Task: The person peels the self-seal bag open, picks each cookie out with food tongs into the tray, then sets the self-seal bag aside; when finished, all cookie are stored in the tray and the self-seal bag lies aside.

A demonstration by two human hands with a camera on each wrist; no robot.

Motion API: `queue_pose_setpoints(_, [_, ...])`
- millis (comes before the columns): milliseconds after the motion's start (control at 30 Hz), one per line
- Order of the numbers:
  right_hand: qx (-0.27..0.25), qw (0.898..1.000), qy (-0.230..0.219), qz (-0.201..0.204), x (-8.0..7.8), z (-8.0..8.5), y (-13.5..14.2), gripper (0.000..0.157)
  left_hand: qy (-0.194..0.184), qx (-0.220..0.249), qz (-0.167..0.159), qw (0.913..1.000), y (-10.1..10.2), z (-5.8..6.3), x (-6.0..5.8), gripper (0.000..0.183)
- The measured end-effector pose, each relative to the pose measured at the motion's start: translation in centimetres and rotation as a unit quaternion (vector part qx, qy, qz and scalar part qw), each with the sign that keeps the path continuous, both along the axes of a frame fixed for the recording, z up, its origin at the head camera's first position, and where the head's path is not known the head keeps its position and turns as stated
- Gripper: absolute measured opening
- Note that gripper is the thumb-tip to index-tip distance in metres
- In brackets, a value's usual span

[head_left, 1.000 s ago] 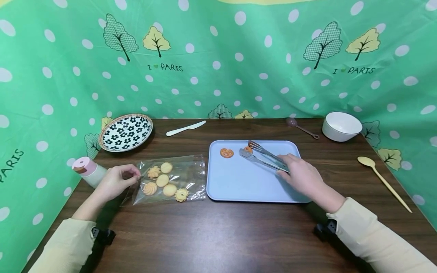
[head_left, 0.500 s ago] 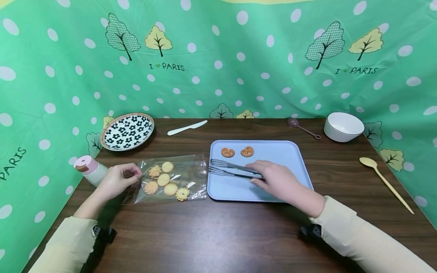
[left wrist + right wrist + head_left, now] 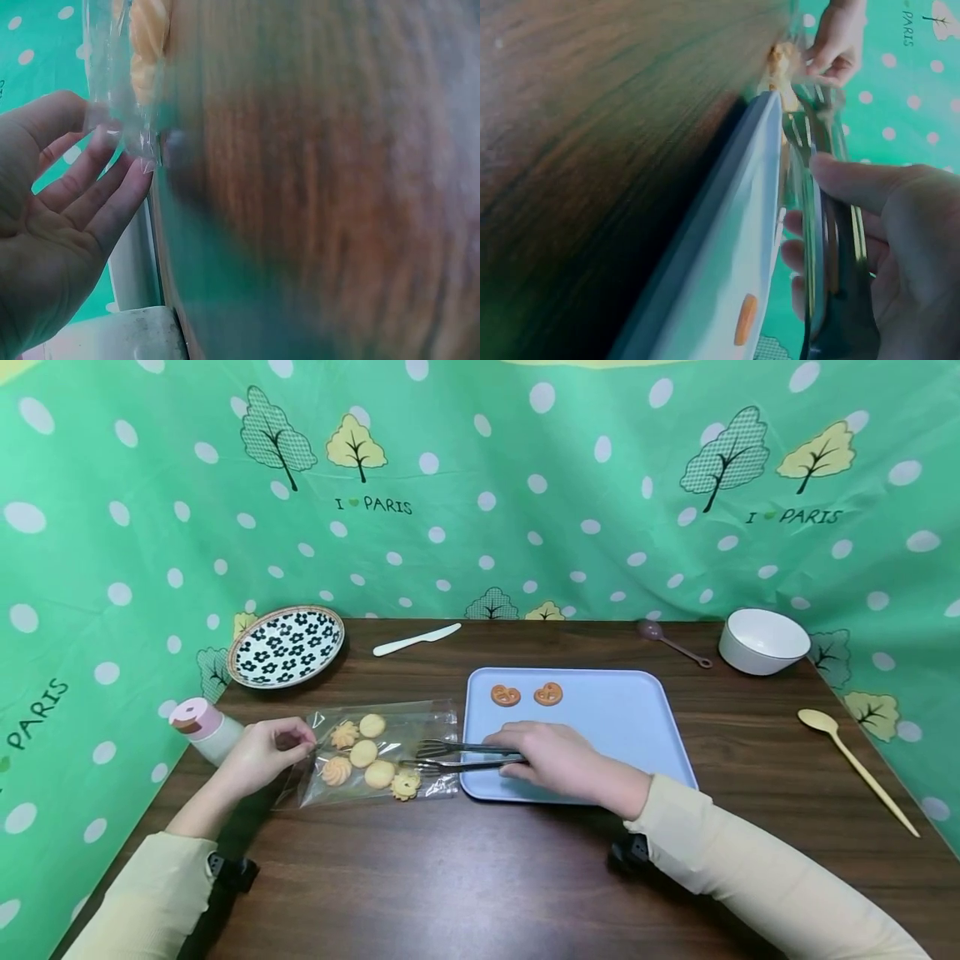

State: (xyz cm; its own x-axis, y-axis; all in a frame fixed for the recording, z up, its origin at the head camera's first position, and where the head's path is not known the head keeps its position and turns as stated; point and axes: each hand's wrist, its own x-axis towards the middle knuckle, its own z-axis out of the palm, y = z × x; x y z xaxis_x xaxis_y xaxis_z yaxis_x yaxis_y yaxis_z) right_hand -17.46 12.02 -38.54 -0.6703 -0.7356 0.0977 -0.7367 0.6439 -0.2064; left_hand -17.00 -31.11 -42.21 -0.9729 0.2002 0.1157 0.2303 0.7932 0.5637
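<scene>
My left hand point(image 3: 268, 753) pinches the left end of a clear plastic bag point(image 3: 427, 727) between thumb and fingers. Several pale cookies point(image 3: 363, 752) lie in the bag. My right hand point(image 3: 558, 756) grips metal tongs point(image 3: 472, 747) with fork-like ends. Those ends reach over the bag's right part, close to a ring-shaped cookie point(image 3: 405, 785), with nothing between them. Two brown pretzel-shaped cookies point(image 3: 505, 695) rest at the back of a light blue tray point(image 3: 615, 727), beneath the right hand. In the right wrist view the thumb presses along one arm of the tongs point(image 3: 840, 247).
Behind the bag stand a flower-patterned plate point(image 3: 287, 647) and a white knife point(image 3: 417, 640). A pink-capped bottle point(image 3: 206, 731) leans beside the left hand. To the right are a brown spoon point(image 3: 671, 643), a white bowl point(image 3: 763, 642) and a long yellow spoon point(image 3: 858, 768).
The right hand has moved left with the tongs, from a brown cookie at the tray's back to over the bag. Both brown cookies now lie uncovered. The left hand keeps its pinch.
</scene>
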Motion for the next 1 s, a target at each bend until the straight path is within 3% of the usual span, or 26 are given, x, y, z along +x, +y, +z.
queue_pose_setpoints(233, [0.001,0.999,-0.043,0.03,-0.2,0.2,-0.4,0.043,0.006,-0.003,-0.007,1.0,0.0,0.2,0.1,0.005])
queue_pose_setpoints(433, [0.004,0.998,-0.036,0.042,-0.2,0.1,-0.8,0.042,0.008,-0.006,-0.009,0.9999,0.1,0.1,0.1,0.005])
queue_pose_setpoints(767, [0.014,1.0,0.003,-0.009,-0.3,0.3,-0.6,0.043,0.002,-0.006,-0.006,1.0,0.0,0.0,0.1,0.004])
queue_pose_setpoints(1000, [-0.001,0.999,-0.044,0.026,-1.3,-0.3,-0.6,0.045,0.002,-0.01,-0.005,0.9999,0.0,0.0,0.1,0.004])
